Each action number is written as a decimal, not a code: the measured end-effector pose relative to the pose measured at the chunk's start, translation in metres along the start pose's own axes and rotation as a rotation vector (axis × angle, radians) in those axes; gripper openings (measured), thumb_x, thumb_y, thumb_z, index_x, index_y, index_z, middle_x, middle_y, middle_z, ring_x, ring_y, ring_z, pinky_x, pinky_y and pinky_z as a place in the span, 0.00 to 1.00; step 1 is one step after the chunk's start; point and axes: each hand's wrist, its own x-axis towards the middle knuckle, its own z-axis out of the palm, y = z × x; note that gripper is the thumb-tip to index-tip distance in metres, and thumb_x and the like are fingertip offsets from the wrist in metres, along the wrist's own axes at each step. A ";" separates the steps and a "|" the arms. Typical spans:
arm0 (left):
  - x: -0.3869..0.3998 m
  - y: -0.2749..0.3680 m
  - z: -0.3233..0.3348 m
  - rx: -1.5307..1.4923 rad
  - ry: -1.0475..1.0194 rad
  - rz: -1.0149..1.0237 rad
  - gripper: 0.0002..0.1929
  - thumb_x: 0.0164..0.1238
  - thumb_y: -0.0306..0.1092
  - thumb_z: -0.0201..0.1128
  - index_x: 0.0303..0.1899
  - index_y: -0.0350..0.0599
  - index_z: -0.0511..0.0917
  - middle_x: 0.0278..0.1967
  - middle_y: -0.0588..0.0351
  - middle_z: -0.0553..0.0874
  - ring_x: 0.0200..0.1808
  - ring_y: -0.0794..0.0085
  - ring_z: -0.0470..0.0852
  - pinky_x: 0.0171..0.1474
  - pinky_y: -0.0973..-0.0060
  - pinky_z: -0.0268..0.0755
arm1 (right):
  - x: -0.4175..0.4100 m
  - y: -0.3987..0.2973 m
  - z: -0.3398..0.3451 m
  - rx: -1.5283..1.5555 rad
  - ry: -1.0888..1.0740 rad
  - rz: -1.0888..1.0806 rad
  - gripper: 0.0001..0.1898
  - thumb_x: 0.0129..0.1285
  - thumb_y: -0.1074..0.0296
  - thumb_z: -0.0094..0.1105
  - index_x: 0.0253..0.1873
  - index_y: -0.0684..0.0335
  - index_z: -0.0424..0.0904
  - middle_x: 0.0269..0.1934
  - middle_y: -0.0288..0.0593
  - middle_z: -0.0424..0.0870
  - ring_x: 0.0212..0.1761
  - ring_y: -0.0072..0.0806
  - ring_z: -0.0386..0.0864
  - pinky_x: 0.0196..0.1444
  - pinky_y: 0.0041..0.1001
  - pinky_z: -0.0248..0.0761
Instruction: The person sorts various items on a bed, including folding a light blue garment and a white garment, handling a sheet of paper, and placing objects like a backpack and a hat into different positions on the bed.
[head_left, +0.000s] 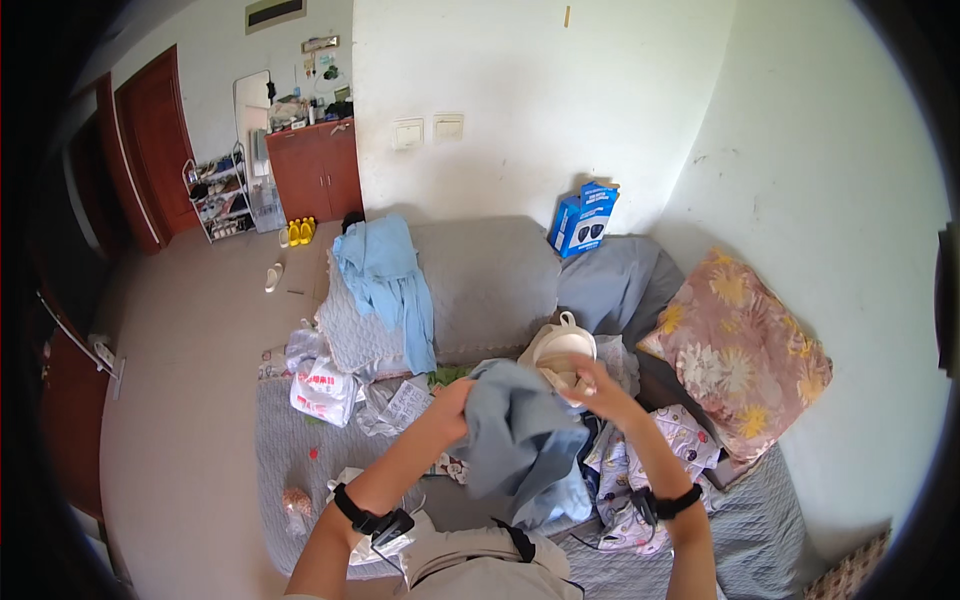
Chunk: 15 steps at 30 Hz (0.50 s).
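Observation:
My left hand (452, 409) grips the edge of a blue-grey cloth garment (517, 420), which hangs in folds over the middle of the sofa. My right hand (596, 390) is raised to the right of the garment, fingers spread, in front of a cream-coloured bag with a loop handle (566, 337); whether it touches the bag or the cloth I cannot tell. Below the garment lies a light blue cloth (566, 495). To the right, patterned lilac clothing (675, 442) is spread over the seat. A black strap device is worn on each forearm.
A light blue garment (386, 262) drapes over the grey sofa's backrest (487, 277). White plastic bags (324, 390) lie at the left. A blue box (586, 221) stands on the backrest; a floral cushion (739, 352) leans at the right. Shoes (274, 277) are on the floor.

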 end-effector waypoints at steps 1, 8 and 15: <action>0.001 0.003 -0.004 0.004 -0.002 0.000 0.11 0.59 0.23 0.49 0.42 0.33 0.74 0.38 0.51 0.81 0.39 0.68 0.81 0.46 0.71 0.74 | -0.007 0.006 0.005 -0.198 -0.032 -0.051 0.37 0.53 0.58 0.64 0.64 0.63 0.55 0.60 0.50 0.61 0.61 0.40 0.61 0.64 0.31 0.52; -0.030 0.007 0.031 -0.019 0.026 0.092 0.08 0.62 0.24 0.46 0.34 0.36 0.75 0.32 0.53 0.81 0.33 0.70 0.81 0.40 0.73 0.76 | -0.021 0.033 0.099 -0.237 -0.250 -0.415 0.31 0.51 0.67 0.61 0.60 0.64 0.60 0.54 0.48 0.70 0.57 0.33 0.67 0.59 0.30 0.58; -0.045 0.056 -0.043 1.212 0.539 0.743 0.28 0.56 0.38 0.59 0.56 0.35 0.62 0.50 0.46 0.72 0.47 0.60 0.75 0.49 0.67 0.69 | 0.009 0.004 0.125 0.417 0.049 -0.220 0.08 0.59 0.71 0.45 0.39 0.68 0.72 0.29 0.39 0.74 0.33 0.21 0.70 0.37 0.22 0.63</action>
